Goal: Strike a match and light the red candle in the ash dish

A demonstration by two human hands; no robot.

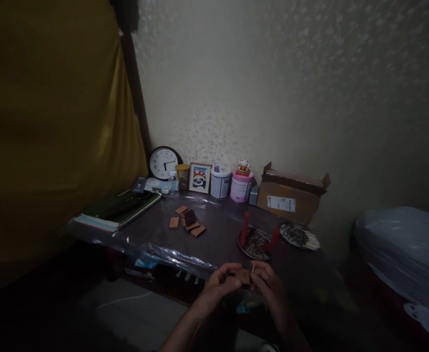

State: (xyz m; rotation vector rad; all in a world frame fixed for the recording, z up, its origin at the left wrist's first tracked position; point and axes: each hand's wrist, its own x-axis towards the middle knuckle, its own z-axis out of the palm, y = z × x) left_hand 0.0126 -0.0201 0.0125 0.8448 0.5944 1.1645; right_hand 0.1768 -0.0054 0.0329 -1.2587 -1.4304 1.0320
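My left hand [222,284] grips a small brown matchbox [242,276] just off the table's front edge. Right beside it, my right hand [269,281] pinches a thin pale matchstick [253,268] near the box's side; whether the two touch I cannot tell. Beyond my hands stands a round plate [240,246] of dark and pale bits, with an upright red candle [245,230] and a second red candle [275,238] that looks tilted. No flame shows. Several more matchboxes [173,223] lie in a loose group on the table, some with dark striking sides up.
On the right of the table [214,244] lies a pile of matchsticks [298,235]. Along the wall stand a clock [164,163], a framed panda picture [199,178], lidded tins [220,182] and an open cardboard box [291,195]. Books [117,210] lie at the left by a yellow curtain [53,122].
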